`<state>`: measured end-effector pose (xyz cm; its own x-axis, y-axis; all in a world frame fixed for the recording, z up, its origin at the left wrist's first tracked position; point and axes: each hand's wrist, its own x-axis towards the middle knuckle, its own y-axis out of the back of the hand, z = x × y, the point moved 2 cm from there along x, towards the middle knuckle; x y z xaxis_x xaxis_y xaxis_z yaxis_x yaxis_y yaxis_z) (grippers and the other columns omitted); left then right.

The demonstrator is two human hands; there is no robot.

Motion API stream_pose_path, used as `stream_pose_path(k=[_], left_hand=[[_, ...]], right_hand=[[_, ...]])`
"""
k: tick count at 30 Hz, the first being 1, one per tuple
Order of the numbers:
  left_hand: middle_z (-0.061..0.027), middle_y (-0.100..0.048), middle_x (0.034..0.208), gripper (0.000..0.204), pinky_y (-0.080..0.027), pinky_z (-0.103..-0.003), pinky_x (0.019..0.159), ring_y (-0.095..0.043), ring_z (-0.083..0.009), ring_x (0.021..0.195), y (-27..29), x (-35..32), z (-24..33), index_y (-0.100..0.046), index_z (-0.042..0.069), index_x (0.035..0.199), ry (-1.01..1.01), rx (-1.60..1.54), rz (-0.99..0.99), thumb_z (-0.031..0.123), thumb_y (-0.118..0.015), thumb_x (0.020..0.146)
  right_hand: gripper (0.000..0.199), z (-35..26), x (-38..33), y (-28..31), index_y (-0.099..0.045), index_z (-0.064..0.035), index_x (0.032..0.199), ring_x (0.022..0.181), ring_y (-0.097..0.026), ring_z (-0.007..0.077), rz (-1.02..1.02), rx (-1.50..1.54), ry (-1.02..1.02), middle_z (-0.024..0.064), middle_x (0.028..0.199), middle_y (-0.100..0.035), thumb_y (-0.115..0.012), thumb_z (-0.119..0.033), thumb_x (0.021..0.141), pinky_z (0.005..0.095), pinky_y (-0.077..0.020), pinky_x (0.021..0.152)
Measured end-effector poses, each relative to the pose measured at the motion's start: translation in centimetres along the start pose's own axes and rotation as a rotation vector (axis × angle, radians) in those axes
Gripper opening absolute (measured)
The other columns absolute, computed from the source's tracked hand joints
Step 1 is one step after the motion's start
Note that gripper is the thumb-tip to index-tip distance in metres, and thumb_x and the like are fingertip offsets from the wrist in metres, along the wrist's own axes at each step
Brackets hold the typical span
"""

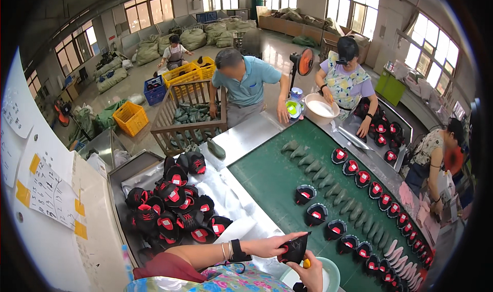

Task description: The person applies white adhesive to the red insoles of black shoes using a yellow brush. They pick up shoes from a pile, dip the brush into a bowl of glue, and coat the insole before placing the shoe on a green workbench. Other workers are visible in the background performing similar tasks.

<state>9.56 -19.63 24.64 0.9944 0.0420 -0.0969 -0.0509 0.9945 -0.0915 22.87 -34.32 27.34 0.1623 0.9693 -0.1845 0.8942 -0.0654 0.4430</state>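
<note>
Low in the middle, my left hand (267, 247) grips a black shoe upper (295, 249) with a bit of red at its edge. My right hand (311, 274) is closed beside the upper's lower edge, with a small yellow object (306, 264) between the fingers. What kind of object this is does not show. Below the right hand stands a pale green bowl (335, 274), partly covered by the hand. On my left, a metal tray (117, 181) holds a heap of black and red shoe uppers (174, 197).
A green conveyor belt (267, 176) carries rows of shoe uppers (362, 178), dark green shoe lasts (336, 196) and pink insoles (398, 256). Across it, a person (246, 79) leans by a slatted cart (159, 133) of lasts. Another person (346, 76) works near a white basin (321, 109).
</note>
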Motion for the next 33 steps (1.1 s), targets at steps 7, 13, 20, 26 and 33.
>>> stream_pose_path(k=[7,13,20,26,33], left_hand=[[-0.0140,-0.054,0.126,0.083,-0.049,-0.033,0.089,-0.060,-0.0239,0.099,-1.7,1.0,-1.7,-0.011,0.023,0.160,-0.160,0.096,-0.003,-0.010,-0.039,0.089],[-0.0110,-0.059,0.120,0.073,-0.051,-0.030,0.070,-0.061,-0.0177,0.085,-2.3,-0.8,-4.3,-0.017,0.024,0.157,-0.183,0.033,0.167,-0.005,-0.043,0.095],[-0.0115,-0.058,0.124,0.062,-0.042,-0.033,0.102,-0.051,-0.0195,0.122,-2.1,-6.2,-4.0,-0.043,0.006,0.141,-0.079,0.067,-0.269,-0.013,-0.056,0.084],[-0.0176,-0.063,0.126,0.048,-0.044,-0.032,0.100,-0.060,-0.0247,0.115,-2.9,-8.4,-3.0,-0.051,-0.001,0.135,0.116,0.207,-0.518,-0.001,-0.063,0.088],[-0.0121,-0.040,0.146,0.069,-0.036,-0.035,0.111,-0.046,-0.0252,0.133,-4.2,-8.0,-0.6,-0.027,0.009,0.150,0.084,0.096,-0.513,-0.004,-0.060,0.091]], right_hand=[[0.028,0.2,-0.9,0.0,-0.072,-0.0007,0.091,0.067,-0.061,0.0214,-0.087,-0.018,-0.058,0.0101,0.078,-0.066,-0.069,-0.028,0.086,0.0319,-0.0477,0.062],[0.035,-0.1,-2.0,0.9,-0.072,0.0006,0.088,0.064,-0.060,0.0200,0.106,-0.036,-0.089,0.0094,0.074,-0.064,-0.063,-0.034,0.091,0.0311,-0.0467,0.059],[0.046,5.2,-5.5,2.8,-0.071,0.0021,0.085,0.061,-0.059,0.0183,0.646,0.066,-0.265,0.0085,0.070,-0.063,-0.057,-0.040,0.097,0.0301,-0.0457,0.056],[0.056,9.0,-10.4,1.6,-0.071,0.0034,0.082,0.058,-0.058,0.0168,0.855,0.184,-0.458,0.0078,0.066,-0.062,-0.052,-0.046,0.101,0.0293,-0.0447,0.053],[0.018,10.1,-14.1,0.2,-0.075,0.0012,0.088,0.063,-0.061,0.0097,0.939,0.307,-0.406,0.0046,0.069,-0.068,-0.073,-0.016,0.088,0.0247,-0.0482,0.060]])
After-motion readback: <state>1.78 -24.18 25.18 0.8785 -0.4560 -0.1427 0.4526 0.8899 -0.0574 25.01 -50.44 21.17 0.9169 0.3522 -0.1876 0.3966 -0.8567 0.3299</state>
